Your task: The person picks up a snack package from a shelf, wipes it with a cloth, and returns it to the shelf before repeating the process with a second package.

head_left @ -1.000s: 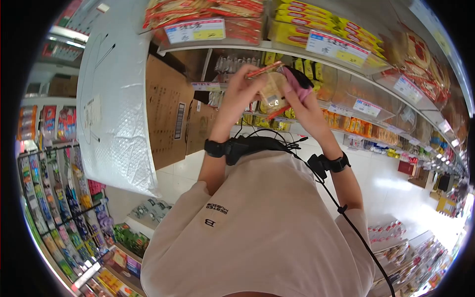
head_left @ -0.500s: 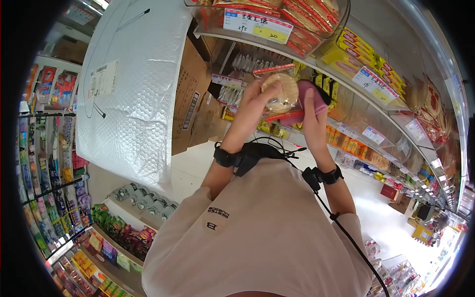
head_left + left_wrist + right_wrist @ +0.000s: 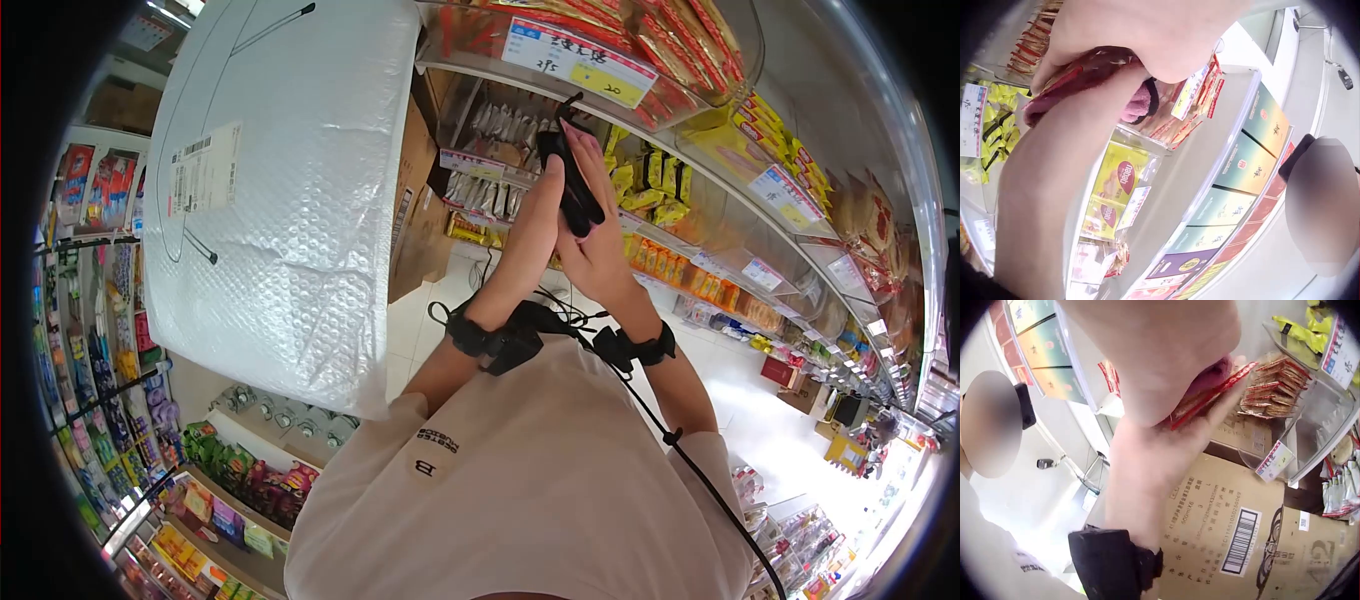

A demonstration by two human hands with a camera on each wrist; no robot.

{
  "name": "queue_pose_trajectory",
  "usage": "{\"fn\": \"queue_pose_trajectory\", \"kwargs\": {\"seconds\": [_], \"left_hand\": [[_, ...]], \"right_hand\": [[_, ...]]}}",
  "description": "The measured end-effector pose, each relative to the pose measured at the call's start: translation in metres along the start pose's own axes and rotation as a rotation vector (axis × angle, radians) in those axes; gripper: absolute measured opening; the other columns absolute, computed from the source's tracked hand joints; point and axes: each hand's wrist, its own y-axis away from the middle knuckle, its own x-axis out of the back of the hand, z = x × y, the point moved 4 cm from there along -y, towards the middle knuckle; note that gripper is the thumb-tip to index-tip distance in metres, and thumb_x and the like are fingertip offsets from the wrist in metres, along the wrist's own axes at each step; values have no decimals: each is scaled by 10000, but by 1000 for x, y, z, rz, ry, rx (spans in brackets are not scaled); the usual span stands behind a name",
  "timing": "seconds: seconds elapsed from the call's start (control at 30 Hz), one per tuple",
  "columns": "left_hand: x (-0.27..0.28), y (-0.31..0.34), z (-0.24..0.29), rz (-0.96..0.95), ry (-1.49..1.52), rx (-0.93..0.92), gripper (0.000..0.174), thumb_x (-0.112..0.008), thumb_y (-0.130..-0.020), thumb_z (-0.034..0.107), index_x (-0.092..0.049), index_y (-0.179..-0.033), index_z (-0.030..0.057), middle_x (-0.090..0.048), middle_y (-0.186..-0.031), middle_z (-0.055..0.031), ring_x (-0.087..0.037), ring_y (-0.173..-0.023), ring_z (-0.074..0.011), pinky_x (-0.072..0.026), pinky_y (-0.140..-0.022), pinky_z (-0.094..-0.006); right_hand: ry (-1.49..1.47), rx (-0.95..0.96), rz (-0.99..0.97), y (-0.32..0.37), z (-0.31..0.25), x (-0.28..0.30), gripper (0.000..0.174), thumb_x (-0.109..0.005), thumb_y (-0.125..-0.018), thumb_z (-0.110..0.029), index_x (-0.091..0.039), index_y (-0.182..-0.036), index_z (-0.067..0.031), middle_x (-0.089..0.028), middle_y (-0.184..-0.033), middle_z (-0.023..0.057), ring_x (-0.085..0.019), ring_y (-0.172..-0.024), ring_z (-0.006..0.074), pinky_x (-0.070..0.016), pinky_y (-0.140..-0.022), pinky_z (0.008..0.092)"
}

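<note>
In the head view my left hand (image 3: pixel 530 220) and right hand (image 3: pixel 605 260) are brought together palm to palm, fingers pointing up toward the shelf. Between them is a pink-and-black cloth item (image 3: pixel 1212 376), its black side (image 3: pixel 580 200) facing the head camera. A red-edged clear packet of round wafers (image 3: pixel 1225 389) is sandwiched beside the cloth, against my left palm. In the right wrist view my left fingers lie along the packet's red edge. In the left wrist view the near hand covers most of the packet, and some pink cloth (image 3: pixel 1138 105) shows beyond.
Clear shelf bins hold red-edged packets (image 3: pixel 680 50) and yellow packets (image 3: pixel 775 140), with price tags (image 3: pixel 580 60). A large silver bubble-wrap parcel (image 3: pixel 290 270) stands at left, beside cardboard boxes (image 3: pixel 1210 519). Black cables (image 3: pixel 545 295) hang near my wrists.
My hands have closed together, so the packet that faced the head camera is turned edge-on and hidden there. The black side of the cloth has swung into view. The head view has shifted.
</note>
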Motion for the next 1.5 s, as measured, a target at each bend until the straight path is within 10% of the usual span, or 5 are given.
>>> {"fn": "queue_pose_trajectory", "kwargs": {"seconds": [0.73, 0.9, 0.97, 1.3, 1.5], "left_hand": [[-18, 67, -77, 118, 193, 215, 650, -401, -972, 685, -544, -1266, 123, -628, -1125, -35, -625, -1027, -128, -501, -897, -288], [-66, 117, -156, 96, 43, 260, 582, -407, -986, 659, -567, -1175, 132, -620, -939, 18, -610, -791, -75, -480, -640, -226], [-73, 138, -191, 23, -123, 346, 679, -391, -981, 674, -517, -1368, 130, -628, -1217, -20, -609, -1085, -136, -479, -948, -297], [-117, 191, -162, 150, -89, 48, 751, -342, -947, 751, -510, -1353, 142, -622, -1193, -27, -604, -1073, -125, -529, -846, -294], [-106, 196, -113, 40, 145, 22, 774, -332, -959, 727, -520, -1355, 89, -584, -1324, -86, -597, -1167, -192, -466, -1015, -365]], "right_hand": [[-47, -133, -56, 132, -24, 18, 655, -591, -893, -151, -363, -1478, 38, -322, -1567, 200, -246, -1478, 379, -151, -1217, 494], [-82, -178, 32, 205, -14, 72, 607, -580, -907, -159, -393, -1449, 41, -375, -1535, 200, -281, -1462, 386, -157, -1217, 490], [-109, -254, 94, 235, -5, 88, 568, -574, -910, -165, -426, -1416, 46, -398, -1518, 208, -296, -1454, 389, -160, -1218, 486], [-57, 32, 5, 251, -68, 118, 648, -610, -852, -162, -425, -1444, 26, -391, -1532, 171, -276, -1469, 352, -167, -1215, 492], [68, 123, -38, 240, -105, 104, 650, -620, -854, -211, -444, -1439, 12, -389, -1531, 170, -292, -1458, 355, -176, -1210, 494]]}}
